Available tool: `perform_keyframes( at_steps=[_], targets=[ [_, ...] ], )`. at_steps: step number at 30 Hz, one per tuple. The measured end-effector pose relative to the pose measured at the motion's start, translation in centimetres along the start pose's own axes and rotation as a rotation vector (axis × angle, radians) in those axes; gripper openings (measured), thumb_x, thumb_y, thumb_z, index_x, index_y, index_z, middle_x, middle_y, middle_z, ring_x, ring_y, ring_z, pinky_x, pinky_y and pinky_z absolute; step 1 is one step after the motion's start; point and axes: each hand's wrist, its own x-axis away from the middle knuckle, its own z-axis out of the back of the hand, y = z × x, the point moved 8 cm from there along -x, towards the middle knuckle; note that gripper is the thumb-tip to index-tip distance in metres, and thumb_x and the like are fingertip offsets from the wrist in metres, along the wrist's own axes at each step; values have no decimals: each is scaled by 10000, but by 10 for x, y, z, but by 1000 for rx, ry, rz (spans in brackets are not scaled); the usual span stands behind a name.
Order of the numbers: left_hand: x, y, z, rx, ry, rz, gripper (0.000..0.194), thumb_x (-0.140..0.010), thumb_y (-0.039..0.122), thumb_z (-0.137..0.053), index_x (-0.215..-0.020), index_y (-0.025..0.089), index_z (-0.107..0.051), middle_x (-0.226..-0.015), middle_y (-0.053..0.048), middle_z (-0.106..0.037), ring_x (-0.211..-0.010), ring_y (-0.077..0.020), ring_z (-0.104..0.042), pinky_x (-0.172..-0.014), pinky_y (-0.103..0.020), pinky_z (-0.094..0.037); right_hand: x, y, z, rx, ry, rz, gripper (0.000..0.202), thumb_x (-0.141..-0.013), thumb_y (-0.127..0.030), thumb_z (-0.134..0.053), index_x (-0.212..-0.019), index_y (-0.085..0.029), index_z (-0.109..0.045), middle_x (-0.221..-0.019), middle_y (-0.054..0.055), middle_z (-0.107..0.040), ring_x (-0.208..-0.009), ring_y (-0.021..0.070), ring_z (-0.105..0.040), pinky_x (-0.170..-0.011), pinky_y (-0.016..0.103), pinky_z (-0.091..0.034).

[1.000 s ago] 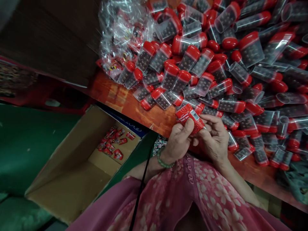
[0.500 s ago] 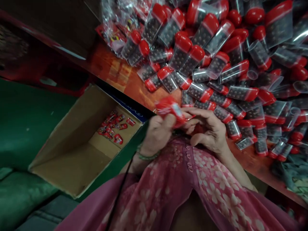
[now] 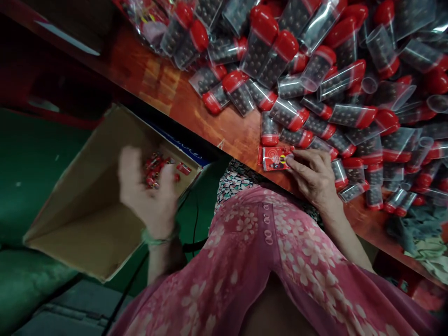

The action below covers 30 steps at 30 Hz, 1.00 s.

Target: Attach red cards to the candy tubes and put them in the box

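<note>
Blurred by motion, my left hand [image 3: 150,191] hangs over the open cardboard box [image 3: 87,228], its fingers spread and nothing visible between them. Small red packets [image 3: 154,168] lie on the bottom of that box. At the near edge of the orange-brown table [image 3: 175,93], my right hand [image 3: 311,175] pinches a flat red printed packet [image 3: 275,158] between thumb and fingers. Just beyond this packet lies a heap of clear tubes with red caps [image 3: 287,112], filled with small dark balls.
Crinkled clear plastic with red pieces [image 3: 150,28] sits at the table's far left. Grey-green cloth [image 3: 413,233] lies at the right edge. Dark cables [image 3: 196,219] hang between the box and my clothing.
My left hand has moved from beside my right hand to over the box, and the red bundle it held is gone from it. The printed packet in my right hand now shows flat.
</note>
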Motion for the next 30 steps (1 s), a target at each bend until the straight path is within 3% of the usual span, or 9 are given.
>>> perform_keyframes(
  at_steps=[1,3,5,8,12,16,22,27,30],
  targets=[
    [-5,22,-17,-51,44,-73,501,-933,304,-765,-1412,243,-632,-1467,-56,-674,-1372,-280,-628,-1137,-512,-534,2,1,-1,-15,18,-5,326,-979,-204,-677,-1269,-346,-717,-1227,74,-770,-1132,262,-658,-969,491,-527],
    [-11,75,-74,38,-174,-327,483,-934,322,-763,-1388,212,-639,-1424,-114,-696,-1323,-270,-666,-1091,-478,-594,3,0,-2,-41,48,-2,341,-973,-181,-676,-1265,-350,-726,-1199,70,-780,-1110,255,-667,-957,479,-529],
    [-11,114,-119,74,-330,-476,434,-964,345,-719,-1346,156,-634,-1386,-157,-706,-1353,-284,-644,-1096,-482,-598,3,-3,-1,-42,88,17,328,-967,-174,-682,-1250,-332,-734,-1202,78,-778,-1104,253,-672,-948,469,-534],
    [-9,143,-154,52,-419,-597,272,-994,243,-656,-1232,113,-672,-1277,-164,-746,-1252,-269,-682,-1045,-436,-609,1,-8,0,-6,126,31,262,-959,-170,-689,-1183,-292,-748,-1224,92,-767,-1098,257,-677,-929,465,-543],
    [-11,147,-163,-11,-378,-646,168,-979,136,-628,-1118,108,-719,-1075,-119,-782,-1021,-228,-690,-875,-359,-593,-4,-12,6,28,107,8,168,-966,-167,-672,-1087,-235,-766,-1211,119,-761,-1127,275,-667,-938,483,-553],
    [-14,146,-160,21,-341,-648,148,-990,119,-595,-1060,132,-725,-944,-71,-776,-859,-190,-642,-759,-323,-542,-12,-8,16,-69,-49,-38,185,-982,-284,-693,-1151,-230,-746,-1237,128,-753,-1150,279,-663,-981,508,-562],
    [-22,142,-164,154,-398,-531,70,-987,182,-647,-965,146,-702,-881,-60,-744,-792,-161,-628,-753,-295,-546,-42,4,43,-15,108,-84,166,-1001,-246,-657,-1148,-257,-735,-1104,79,-780,-1006,257,-668,-871,459,-555],
    [-18,146,-170,-32,-491,-568,143,-993,136,-582,-1084,110,-690,-934,-88,-736,-838,-197,-634,-786,-331,-558,-88,-2,15,193,6,-66,228,-1004,-344,-658,-1199,-232,-697,-1181,111,-732,-1059,301,-621,-930,510,-539],
    [-15,149,-172,-119,-535,-585,150,-989,132,-575,-1079,95,-689,-887,-82,-703,-808,-213,-602,-752,-340,-542,-112,-2,-6,246,-79,-68,259,-993,-325,-671,-1212,-189,-675,-1127,138,-709,-1074,330,-619,-927,533,-558]
  ],
)
